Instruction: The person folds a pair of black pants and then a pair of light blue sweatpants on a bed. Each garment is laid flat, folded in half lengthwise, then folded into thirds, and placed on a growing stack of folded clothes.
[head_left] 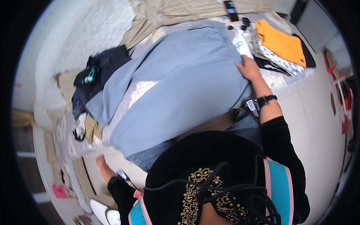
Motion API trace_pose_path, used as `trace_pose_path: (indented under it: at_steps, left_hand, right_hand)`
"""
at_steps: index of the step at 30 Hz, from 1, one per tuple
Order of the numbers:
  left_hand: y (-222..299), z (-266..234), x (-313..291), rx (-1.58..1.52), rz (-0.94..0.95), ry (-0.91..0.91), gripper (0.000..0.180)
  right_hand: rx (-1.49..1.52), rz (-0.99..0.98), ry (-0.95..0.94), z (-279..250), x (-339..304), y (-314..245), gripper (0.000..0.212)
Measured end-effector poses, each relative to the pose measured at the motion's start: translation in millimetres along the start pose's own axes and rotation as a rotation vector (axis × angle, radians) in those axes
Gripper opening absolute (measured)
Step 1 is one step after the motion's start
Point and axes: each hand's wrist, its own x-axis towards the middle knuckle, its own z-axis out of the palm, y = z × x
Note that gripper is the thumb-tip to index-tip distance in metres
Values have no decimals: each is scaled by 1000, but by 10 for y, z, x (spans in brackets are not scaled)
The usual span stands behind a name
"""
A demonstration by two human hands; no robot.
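Light blue-grey trousers point(180, 71) lie spread across the bed in front of me. Their waistband is at the right and far side, and the two legs reach toward the left. My right hand point(249, 68) rests at the waistband edge, thumb and fingers apart, beside a white garment point(242, 44). Low on the left, my left hand point(100, 162) hangs off the bed's near edge, below the trouser hems and apart from them. That hand is small and blurred, so its fingers cannot be made out.
Dark clothes point(108, 65) are heaped at the left, with a khaki garment point(92, 127) nearer me. A folded orange garment point(281, 43) tops a pile at the right. A phone point(231, 10) lies at the back. White slippers point(101, 212) sit on the floor.
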Motion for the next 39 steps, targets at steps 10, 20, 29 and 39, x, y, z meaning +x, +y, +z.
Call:
trace_pose_path:
  at_steps: [10,20,29,39]
  left_hand:
    - [2424,74,1521,-241,98,-11,30]
    - [3682,739,1407,-118,279,-44,41]
    - [5072,795,1274,-578,422,-502,30]
    - [5977,1017,1756,-1680,-290,-529,91]
  right_hand:
    - [-247,-421,283,96,-81,-422,69]
    - [-257,-328,-160,249,-126,-518,66]
    - [-171,-474,-168,232,-46,-746,71]
    - [-151,-395,-328,104,121,-748,68]
